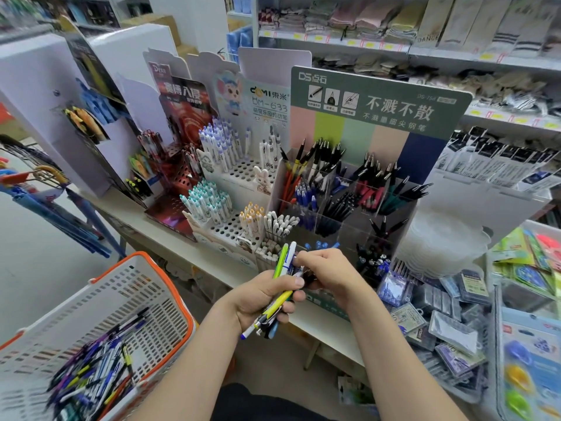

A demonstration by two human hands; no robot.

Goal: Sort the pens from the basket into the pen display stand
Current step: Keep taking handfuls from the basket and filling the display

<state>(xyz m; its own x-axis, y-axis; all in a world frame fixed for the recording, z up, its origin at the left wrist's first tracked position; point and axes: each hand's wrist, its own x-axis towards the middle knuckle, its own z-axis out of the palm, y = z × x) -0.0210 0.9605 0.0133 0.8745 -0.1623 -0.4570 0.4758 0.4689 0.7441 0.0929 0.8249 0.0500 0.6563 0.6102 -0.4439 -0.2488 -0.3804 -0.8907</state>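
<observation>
1. Shop shelves back a white counter (182, 250) crowded with pen racks.
2. Lower left, beside the counter's front edge, the basket (182, 308) holds loose pens (91, 378).
3. Left hand (258, 299) grips a bundle of pens (283, 268), fingers curled tight.
4. Right hand (329, 271) pinches the bundle's top, apparently singling one out.
5. Next: match it to a compartment in the pen display stand (379, 101).
</observation>
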